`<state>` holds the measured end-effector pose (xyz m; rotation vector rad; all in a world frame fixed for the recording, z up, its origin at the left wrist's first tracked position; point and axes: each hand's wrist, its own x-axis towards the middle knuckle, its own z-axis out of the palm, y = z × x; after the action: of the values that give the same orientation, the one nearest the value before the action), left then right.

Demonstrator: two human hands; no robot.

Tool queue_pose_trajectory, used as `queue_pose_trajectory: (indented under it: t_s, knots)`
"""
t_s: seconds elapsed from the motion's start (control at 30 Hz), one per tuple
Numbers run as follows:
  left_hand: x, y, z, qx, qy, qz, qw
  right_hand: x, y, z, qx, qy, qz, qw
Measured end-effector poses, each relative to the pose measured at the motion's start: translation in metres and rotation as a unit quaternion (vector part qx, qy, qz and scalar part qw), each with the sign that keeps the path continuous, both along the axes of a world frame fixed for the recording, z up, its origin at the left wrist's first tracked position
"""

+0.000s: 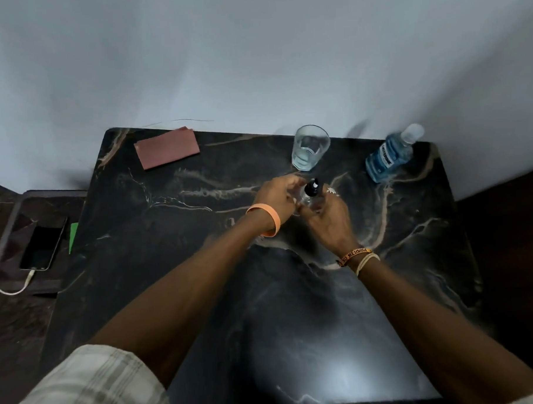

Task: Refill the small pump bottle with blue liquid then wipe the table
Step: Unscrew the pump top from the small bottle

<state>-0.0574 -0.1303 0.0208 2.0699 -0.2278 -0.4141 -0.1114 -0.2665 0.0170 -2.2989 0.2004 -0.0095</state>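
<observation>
1. Small pump bottle (312,195): clear body, black pump top, sitting between both hands a bit past the middle of the table, roughly 12 o'clock from the person. Can't tell if it's resting on the table or lifted a touch.
2. Left hand (277,198) comes in from 9 o'clock of the bottle, with its fingers curled round the bottle's left side.
3. Right hand (328,217) comes in from about 4 o'clock and its fingers wrap the right side and lower part. There's a ring (332,191) on one finger.
4. Wrists: an orange wristband (267,218) on the left, thread bracelets (357,257) on the right. A checked sleeve (84,387) shows down at 7 o'clock.
5. Drinking glass (310,148) stands upright just beyond the pump bottle at 12 o'clock, with a little pale liquid in the bottom.
6. Blue mouthwash bottle (388,155) with a clear cap is at 2 o'clock, near the far right corner and well apart from the hands.
7. Folded reddish-brown cloth (166,148) lies flat at 10 o'clock, near the far left corner.
8. The table (199,235) is dark marble with pale veins.
9. Off the table at 9 o'clock, a phone (44,246) lies on a lower surface with a white cable (9,289) plugged in.
</observation>
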Motion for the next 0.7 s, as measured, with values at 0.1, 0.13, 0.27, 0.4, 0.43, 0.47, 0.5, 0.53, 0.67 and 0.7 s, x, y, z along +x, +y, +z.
queue_pose_trajectory:
  t_s: [0.1,0.13,0.27,0.4,0.43,0.47,0.5,0.53,0.67,0.7]
  knots:
    - [-0.025,-0.013,-0.003,0.011,0.006,0.007,1.000,-0.023,-0.014,-0.005,-0.007,0.009,-0.003,1.000]
    - [-0.033,-0.016,-0.004,0.010,0.012,0.015,1.000,-0.029,-0.018,-0.006,-0.004,0.013,0.003,1.000]
    - [-0.057,-0.024,-0.010,0.057,0.010,0.004,0.998,-0.048,-0.029,-0.012,-0.048,0.030,0.054,0.997]
    - [-0.073,-0.026,-0.016,0.082,0.005,-0.012,0.997,-0.063,-0.035,-0.017,-0.092,0.058,0.054,0.993]
    - [-0.076,-0.026,-0.017,0.080,0.009,-0.010,0.997,-0.066,-0.036,-0.019,-0.096,0.060,0.054,0.992]
    - [-0.077,-0.026,-0.018,0.078,0.013,-0.009,0.997,-0.068,-0.036,-0.021,-0.093,0.061,0.055,0.992]
    - [-0.078,-0.025,-0.019,0.074,0.018,-0.009,0.997,-0.069,-0.036,-0.021,-0.088,0.060,0.055,0.993]
    - [-0.079,-0.024,-0.020,0.062,0.025,-0.008,0.998,-0.068,-0.036,-0.021,-0.085,0.060,0.054,0.993]
    - [-0.088,-0.024,-0.019,-0.046,0.055,0.032,0.997,-0.067,-0.039,-0.020,-0.102,0.057,0.056,0.991]
    - [-0.090,-0.025,-0.018,-0.058,0.041,0.044,0.996,-0.067,-0.039,-0.020,-0.104,0.057,0.059,0.991]
